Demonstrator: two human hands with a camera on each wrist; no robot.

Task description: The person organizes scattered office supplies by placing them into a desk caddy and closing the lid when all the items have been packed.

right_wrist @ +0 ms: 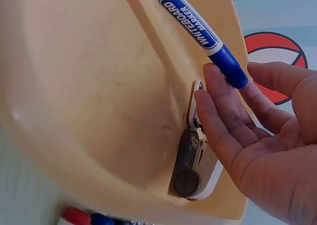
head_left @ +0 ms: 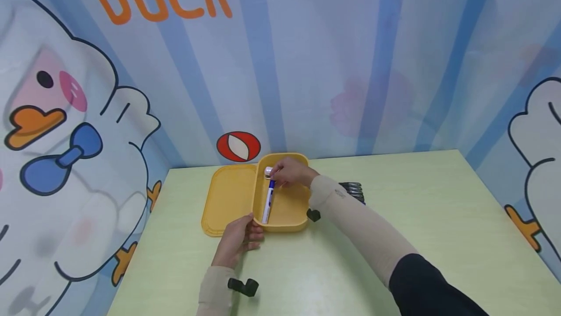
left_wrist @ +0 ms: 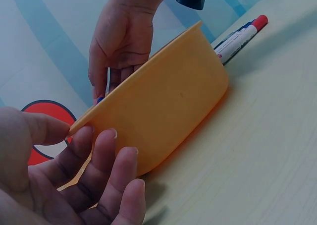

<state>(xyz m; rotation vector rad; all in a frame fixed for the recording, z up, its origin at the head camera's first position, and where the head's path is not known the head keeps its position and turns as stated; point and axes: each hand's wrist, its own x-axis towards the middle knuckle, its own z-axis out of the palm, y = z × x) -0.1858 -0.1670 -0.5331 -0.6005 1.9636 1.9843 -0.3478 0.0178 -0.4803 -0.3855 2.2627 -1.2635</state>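
Note:
A yellow plastic box (head_left: 287, 209) stands on the table with its lid (head_left: 230, 199) laid out to the left. My left hand (head_left: 240, 238) pinches the box's near left rim between thumb and index finger, the other fingers loosely bent beside the wall. Over the box, my right hand (head_left: 291, 172) holds a whiteboard marker (right_wrist: 190, 19) by its blue cap between thumb and fingers. The marker slants along the left side inside the box. Under the right fingers lies a small white and grey stapler (right_wrist: 190, 168), partly covered by the hand.
Several more markers (head_left: 352, 190) lie on the table just right of the box, partly hidden by the right forearm; red and blue ends show in the wrist views. A printed duck backdrop (head_left: 307, 63) rises behind the table's far edge.

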